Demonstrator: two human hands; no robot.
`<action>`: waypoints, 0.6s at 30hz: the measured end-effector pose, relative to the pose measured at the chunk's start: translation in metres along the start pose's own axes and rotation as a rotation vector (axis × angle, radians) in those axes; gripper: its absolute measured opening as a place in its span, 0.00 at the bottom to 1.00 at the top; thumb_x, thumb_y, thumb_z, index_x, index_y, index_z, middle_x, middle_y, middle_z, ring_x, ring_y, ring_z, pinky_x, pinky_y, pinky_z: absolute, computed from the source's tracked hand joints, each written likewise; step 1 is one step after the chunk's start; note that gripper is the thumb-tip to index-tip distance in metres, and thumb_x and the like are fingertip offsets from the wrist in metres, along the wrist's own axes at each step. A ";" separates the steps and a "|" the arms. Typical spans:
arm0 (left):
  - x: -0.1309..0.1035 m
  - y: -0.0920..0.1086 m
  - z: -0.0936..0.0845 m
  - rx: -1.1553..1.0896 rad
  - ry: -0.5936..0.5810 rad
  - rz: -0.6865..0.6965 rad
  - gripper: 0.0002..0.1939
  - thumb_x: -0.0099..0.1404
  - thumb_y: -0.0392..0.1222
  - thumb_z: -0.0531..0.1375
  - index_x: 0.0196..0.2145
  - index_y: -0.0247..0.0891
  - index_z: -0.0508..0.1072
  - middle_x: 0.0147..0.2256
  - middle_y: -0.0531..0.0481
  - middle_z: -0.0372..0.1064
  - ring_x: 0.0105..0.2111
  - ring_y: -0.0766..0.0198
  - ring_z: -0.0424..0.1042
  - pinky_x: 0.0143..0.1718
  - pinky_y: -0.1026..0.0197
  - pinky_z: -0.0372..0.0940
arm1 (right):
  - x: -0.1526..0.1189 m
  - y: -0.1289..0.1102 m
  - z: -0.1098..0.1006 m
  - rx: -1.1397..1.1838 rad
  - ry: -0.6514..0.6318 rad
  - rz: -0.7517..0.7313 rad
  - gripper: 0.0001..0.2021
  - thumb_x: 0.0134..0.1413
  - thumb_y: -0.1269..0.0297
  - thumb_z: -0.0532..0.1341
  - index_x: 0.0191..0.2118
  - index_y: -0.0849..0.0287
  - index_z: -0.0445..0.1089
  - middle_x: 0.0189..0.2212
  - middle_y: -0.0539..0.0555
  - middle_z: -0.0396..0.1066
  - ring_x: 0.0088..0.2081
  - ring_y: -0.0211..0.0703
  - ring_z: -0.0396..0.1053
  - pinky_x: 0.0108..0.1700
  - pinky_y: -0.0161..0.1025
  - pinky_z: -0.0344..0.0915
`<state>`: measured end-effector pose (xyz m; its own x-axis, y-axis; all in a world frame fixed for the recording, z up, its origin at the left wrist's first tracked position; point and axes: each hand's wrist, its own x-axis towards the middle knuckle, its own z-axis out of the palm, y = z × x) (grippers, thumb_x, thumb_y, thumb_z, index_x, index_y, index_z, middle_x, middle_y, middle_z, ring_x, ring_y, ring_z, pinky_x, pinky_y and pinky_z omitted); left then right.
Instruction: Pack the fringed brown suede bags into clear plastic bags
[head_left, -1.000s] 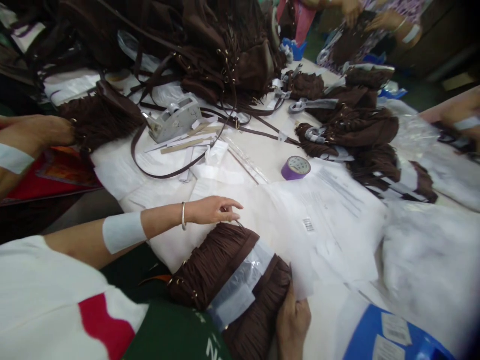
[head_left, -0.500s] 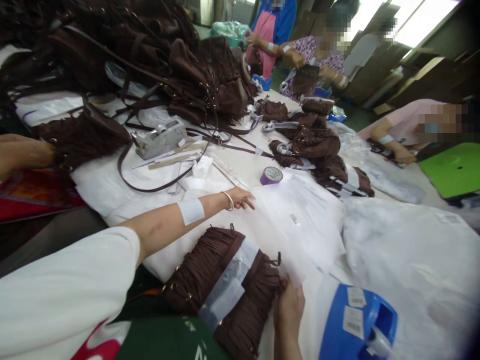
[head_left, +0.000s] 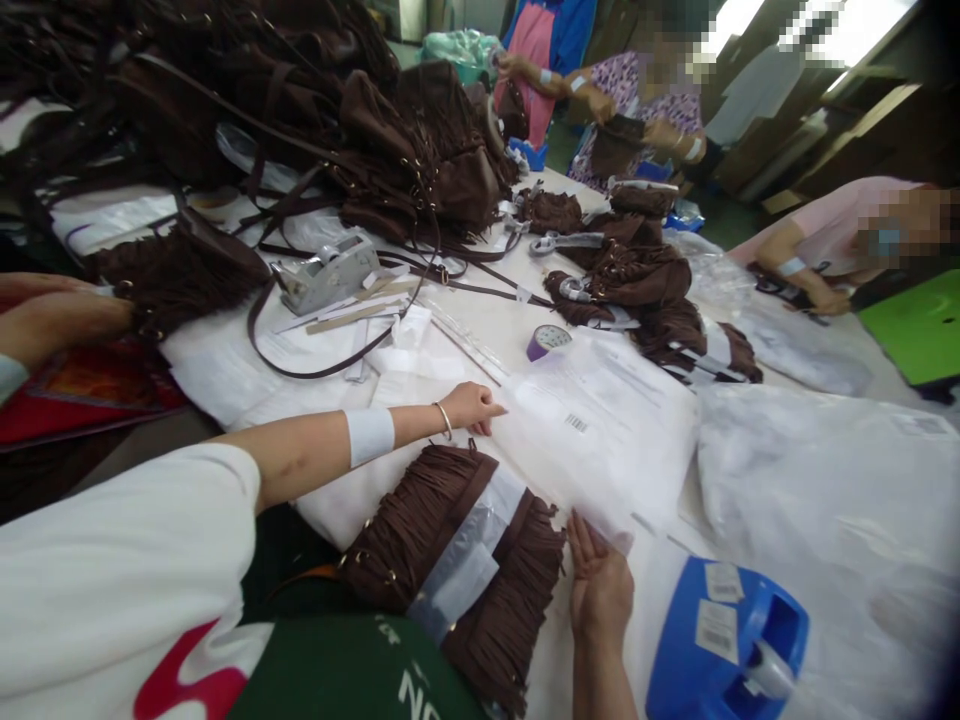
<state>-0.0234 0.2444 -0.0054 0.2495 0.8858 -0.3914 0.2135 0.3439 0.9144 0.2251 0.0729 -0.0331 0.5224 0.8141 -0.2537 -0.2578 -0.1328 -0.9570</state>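
A clear plastic bag (head_left: pixel 559 455) lies over white sheets beyond the fringed brown bag (head_left: pixel 517 590), which has a clear and white wrap around its middle. My left hand (head_left: pixel 474 407) is closed in a pinch at the plastic bag's left corner, just above the brown bag. At the near right corner of the plastic, my right hand (head_left: pixel 602 575) has its fingers pressed together on the plastic edge, beside the brown bag's right side.
A blue tape dispenser (head_left: pixel 724 640) stands at the lower right, a purple tape roll (head_left: pixel 549 342) mid-table. Brown bags (head_left: pixel 420 150) are heaped behind a metal dispenser (head_left: pixel 330 275). Another person's hands (head_left: pixel 60 310) hold a bag at left; more people work across the table.
My left hand has moved slightly left and down. My right hand has shifted right and up, off the brown bag's edge, with the plastic corner at its fingers.
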 end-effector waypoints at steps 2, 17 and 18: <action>0.005 0.006 -0.001 0.033 0.032 0.020 0.17 0.53 0.44 0.66 0.19 0.36 0.61 0.12 0.54 0.67 0.16 0.64 0.71 0.20 0.67 0.65 | 0.007 -0.004 -0.001 -0.090 -0.006 -0.057 0.28 0.46 0.48 0.62 0.44 0.69 0.67 0.42 0.64 0.73 0.45 0.52 0.71 0.49 0.50 0.69; -0.013 -0.014 -0.017 -0.214 -0.359 -0.090 0.20 0.56 0.53 0.62 0.33 0.30 0.74 0.36 0.36 0.76 0.38 0.53 0.75 0.40 0.55 0.71 | -0.001 -0.019 0.026 -0.700 -0.435 -0.026 0.28 0.54 0.41 0.50 0.43 0.61 0.74 0.43 0.58 0.74 0.51 0.52 0.67 0.56 0.47 0.59; -0.013 -0.012 -0.012 -0.198 -0.434 -0.113 0.19 0.54 0.52 0.63 0.32 0.30 0.75 0.35 0.36 0.76 0.37 0.53 0.76 0.39 0.55 0.71 | -0.005 -0.021 0.025 -0.671 -0.477 0.001 0.28 0.55 0.42 0.50 0.45 0.60 0.73 0.46 0.57 0.72 0.52 0.51 0.66 0.57 0.46 0.58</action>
<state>-0.0408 0.2321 -0.0099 0.6145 0.6427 -0.4576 0.0889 0.5199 0.8496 0.2076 0.0863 -0.0080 0.0820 0.9465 -0.3122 0.3612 -0.3202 -0.8758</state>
